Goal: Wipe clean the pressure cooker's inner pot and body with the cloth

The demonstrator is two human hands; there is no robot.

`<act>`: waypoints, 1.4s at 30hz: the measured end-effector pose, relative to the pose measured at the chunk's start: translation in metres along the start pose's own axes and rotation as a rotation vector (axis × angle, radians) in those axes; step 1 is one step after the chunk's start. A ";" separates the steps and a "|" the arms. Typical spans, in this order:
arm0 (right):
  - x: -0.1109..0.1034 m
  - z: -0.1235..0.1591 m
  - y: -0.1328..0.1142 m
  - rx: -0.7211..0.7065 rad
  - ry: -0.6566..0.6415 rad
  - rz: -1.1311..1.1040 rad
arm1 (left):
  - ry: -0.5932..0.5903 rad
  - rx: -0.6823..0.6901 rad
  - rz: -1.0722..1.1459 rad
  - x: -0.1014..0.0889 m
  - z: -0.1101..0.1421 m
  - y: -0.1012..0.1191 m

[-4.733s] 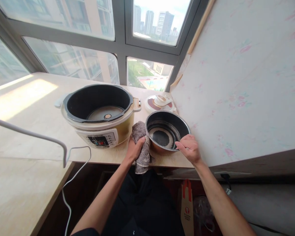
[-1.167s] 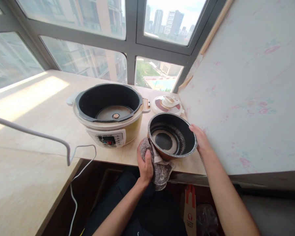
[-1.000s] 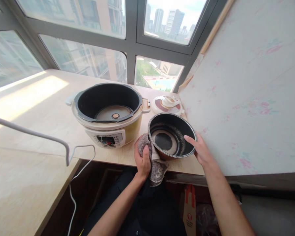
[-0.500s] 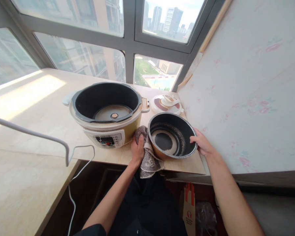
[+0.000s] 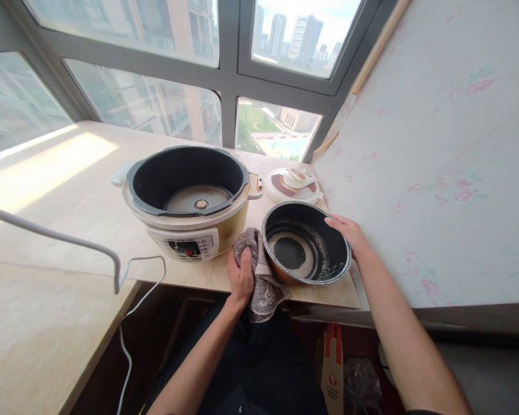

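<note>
My left hand (image 5: 241,278) is closed round a grey-brown cloth (image 5: 266,294), which lies against the left outer side of a dark inner pot (image 5: 292,253). Part of the cloth hangs over the edge of the wooden ledge. With thumb over the rim, my right hand (image 5: 349,230) grips the pot at its right side; the fingers behind it are hidden. The pot tilts slightly towards me and shows pale worn rings inside. Left of it stands the white and gold pressure cooker body (image 5: 229,225), uncovered, with a control panel in front. Its lid (image 5: 294,183) lies behind the pot.
A grey cable (image 5: 69,235) crosses the left of the wooden ledge (image 5: 52,225) and drops over its edge. Windows rise behind; a papered wall (image 5: 432,173) stands close on the right. Below are a paper bag (image 5: 332,369) and a clear plastic bag (image 5: 362,383).
The pot has turned, bringing markings on its inner wall into view at the right. My right hand has shifted along the rim from the near side. My left hand keeps the cloth at the pot's left side.
</note>
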State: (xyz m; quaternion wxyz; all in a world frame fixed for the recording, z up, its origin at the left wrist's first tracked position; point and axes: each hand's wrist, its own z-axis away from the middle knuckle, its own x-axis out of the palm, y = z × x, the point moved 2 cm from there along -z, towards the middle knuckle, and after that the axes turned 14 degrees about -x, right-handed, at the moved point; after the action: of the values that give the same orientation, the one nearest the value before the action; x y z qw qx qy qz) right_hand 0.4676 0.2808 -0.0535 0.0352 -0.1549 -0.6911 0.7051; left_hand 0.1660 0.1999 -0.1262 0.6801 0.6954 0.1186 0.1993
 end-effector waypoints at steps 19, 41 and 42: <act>0.002 0.085 0.011 -0.016 0.038 -0.057 | -0.076 -0.030 0.105 0.014 -0.020 0.017; -0.010 0.021 0.006 0.147 -0.176 -0.050 | -0.148 -0.104 -0.020 0.020 -0.031 0.002; -0.009 0.020 0.006 0.157 -0.168 -0.065 | -0.149 -0.094 -0.021 0.018 -0.030 0.005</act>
State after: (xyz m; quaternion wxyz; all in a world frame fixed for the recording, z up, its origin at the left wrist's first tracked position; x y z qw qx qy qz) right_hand 0.4722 0.2590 -0.0580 0.0119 -0.0697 -0.6390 0.7659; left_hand 0.1689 0.2346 -0.1198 0.7212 0.6742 0.0651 0.1453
